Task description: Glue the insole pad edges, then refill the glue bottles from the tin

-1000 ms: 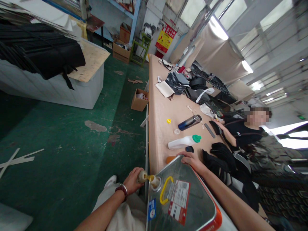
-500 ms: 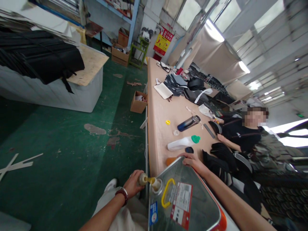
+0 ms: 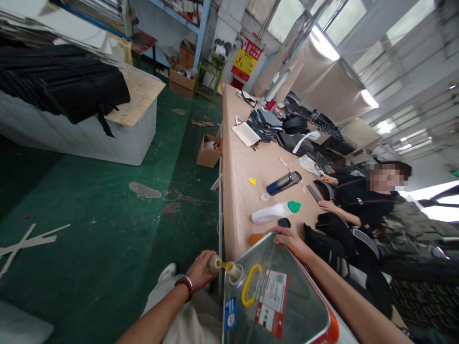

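Observation:
A large metal can (image 3: 287,296) with a yellow handle (image 3: 250,284) and a printed label lies tipped at the table's near end. My right hand (image 3: 289,239) grips its far upper corner. Yellow liquid runs from the can's spout (image 3: 234,270) into a small pale bottle (image 3: 214,263), which my left hand (image 3: 201,270) holds just off the table edge, fingers wrapped round it. A watch sits on my left wrist.
The long tan table (image 3: 244,191) carries a white bottle with a green cap (image 3: 274,212), a dark flask (image 3: 283,182), a yellow cap (image 3: 252,181) and piles of dark pieces farther back. A person in black (image 3: 358,205) sits at its right side. A cardboard box (image 3: 209,150) stands on the green floor.
The view has shifted slightly. My hands keep the can and small bottle in the same pose. The seated person's hand has moved closer to the black items.

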Motion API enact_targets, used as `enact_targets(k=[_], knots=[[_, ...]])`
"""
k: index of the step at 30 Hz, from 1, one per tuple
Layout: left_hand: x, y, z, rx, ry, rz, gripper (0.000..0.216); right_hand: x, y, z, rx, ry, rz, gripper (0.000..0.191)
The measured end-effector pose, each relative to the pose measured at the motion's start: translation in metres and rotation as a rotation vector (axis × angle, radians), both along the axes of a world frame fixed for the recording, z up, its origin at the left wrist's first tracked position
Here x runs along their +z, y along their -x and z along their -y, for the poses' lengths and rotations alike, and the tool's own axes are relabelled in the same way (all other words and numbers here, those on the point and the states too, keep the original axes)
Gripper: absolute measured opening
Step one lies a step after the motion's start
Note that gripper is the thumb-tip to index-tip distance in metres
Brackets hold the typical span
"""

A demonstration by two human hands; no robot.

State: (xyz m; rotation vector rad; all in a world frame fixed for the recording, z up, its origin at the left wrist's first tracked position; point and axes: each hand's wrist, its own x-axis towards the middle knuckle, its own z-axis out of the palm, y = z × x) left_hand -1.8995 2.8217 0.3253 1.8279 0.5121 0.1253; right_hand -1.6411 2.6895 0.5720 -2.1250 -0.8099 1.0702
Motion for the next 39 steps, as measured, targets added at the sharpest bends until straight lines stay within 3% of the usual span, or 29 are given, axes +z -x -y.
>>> enact_targets(k=[14, 30, 39], knots=[[0.004, -0.001, -0.002, 0.003, 0.017, -0.008, 0.063, -0.005, -0.002, 0.000, -0.014, -0.007, 0.013, 0.035], [-0.011, -0.001, -0.002, 0.011, 0.006, 0.018, 0.064, -0.004, 0.000, -0.006, -0.031, 0.007, 0.016, 0.034], [-0.007, 0.000, -0.003, 0.003, 0.000, 0.017, 0.062, 0.001, 0.003, -0.011, -0.019, 0.015, 0.016, 0.033]])
